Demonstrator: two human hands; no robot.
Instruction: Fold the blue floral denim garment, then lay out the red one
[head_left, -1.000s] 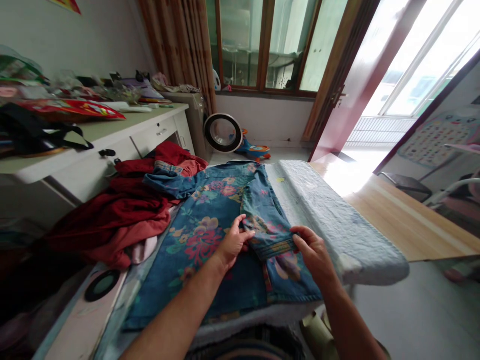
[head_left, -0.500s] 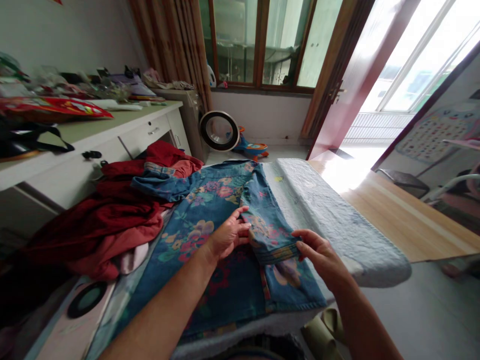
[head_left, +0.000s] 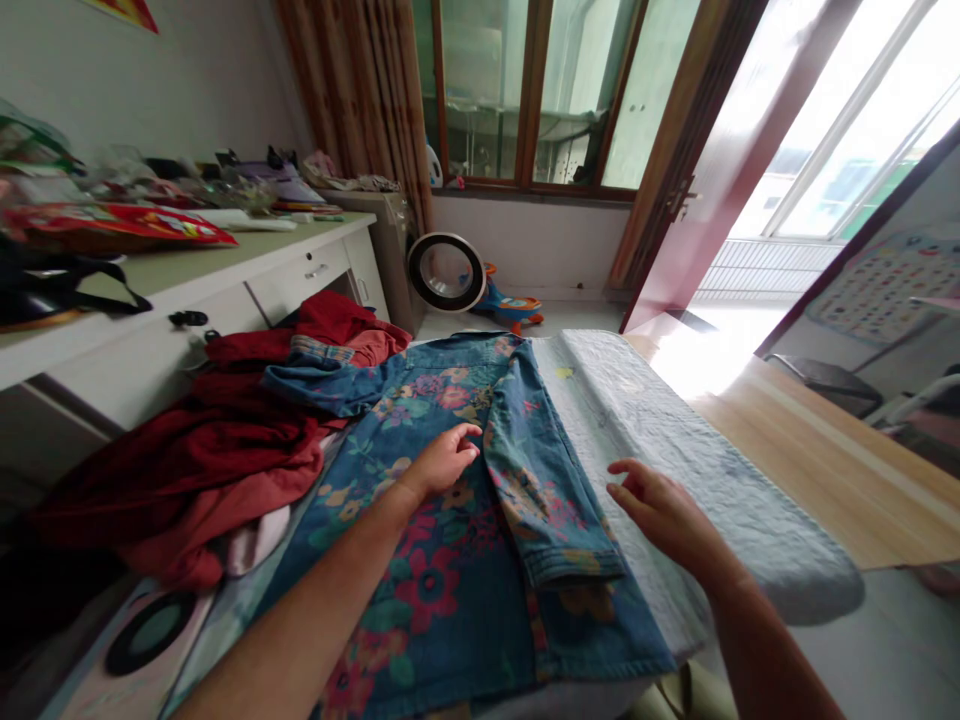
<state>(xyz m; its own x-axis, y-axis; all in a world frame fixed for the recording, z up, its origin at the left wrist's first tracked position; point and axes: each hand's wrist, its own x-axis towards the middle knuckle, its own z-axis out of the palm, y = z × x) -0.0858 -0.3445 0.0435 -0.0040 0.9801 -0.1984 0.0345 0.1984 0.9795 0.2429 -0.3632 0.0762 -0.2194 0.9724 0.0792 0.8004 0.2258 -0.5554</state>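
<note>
A blue denim shirt [head_left: 427,540] with a flower print lies spread out on the pale quilted cover. Its right sleeve [head_left: 544,470] is folded down over the body, the cuff near the lower hem; the other sleeve [head_left: 322,380] stretches left toward the red clothes. My left hand [head_left: 448,460] hovers at the inner edge of the folded sleeve, fingers loosely bent and holding nothing. To the right of that sleeve, my right hand [head_left: 660,505] is above the pale cover [head_left: 675,450], thumb and fingers apart with nothing between them.
Crumpled red clothes [head_left: 187,450] heap up at the left, beside a white desk [head_left: 292,275] strewn with bags and small items. A wooden board [head_left: 817,450] adjoins the cover on the right. Beyond stand a washing machine with its round door [head_left: 448,272] open and a toy ride-on car [head_left: 514,305].
Both hands have let go of the folded sleeve. It now lies flatter and straighter, its cuff lower. My left hand has shifted up and left, my right hand to the right. The view has tilted slightly.
</note>
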